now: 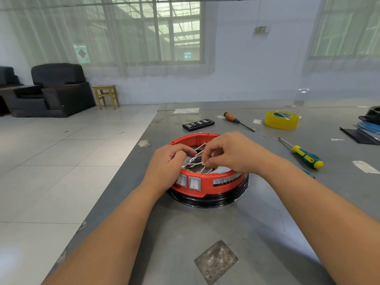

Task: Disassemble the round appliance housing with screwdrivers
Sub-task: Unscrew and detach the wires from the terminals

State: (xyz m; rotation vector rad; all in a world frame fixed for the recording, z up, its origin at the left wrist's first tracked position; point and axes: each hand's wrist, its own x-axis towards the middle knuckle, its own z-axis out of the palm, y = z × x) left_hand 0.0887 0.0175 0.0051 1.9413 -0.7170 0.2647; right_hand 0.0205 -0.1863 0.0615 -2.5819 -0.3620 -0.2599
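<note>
fingers (206,163) of both hands pinch white wires (198,151) inside red housing (207,185)

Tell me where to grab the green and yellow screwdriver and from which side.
Grip the green and yellow screwdriver by its thick handle, coming from above. It lies flat on the table, shaft pointing away, with free space on both sides for the fingers.

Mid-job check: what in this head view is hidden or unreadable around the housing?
- Wire terminals under the left hand and right hand: fingers cover them.
- Label on the red housing: print too small.
- Black part at the right edge: cut off.
- Far rim interior of the housing: hidden by the right hand.
</note>
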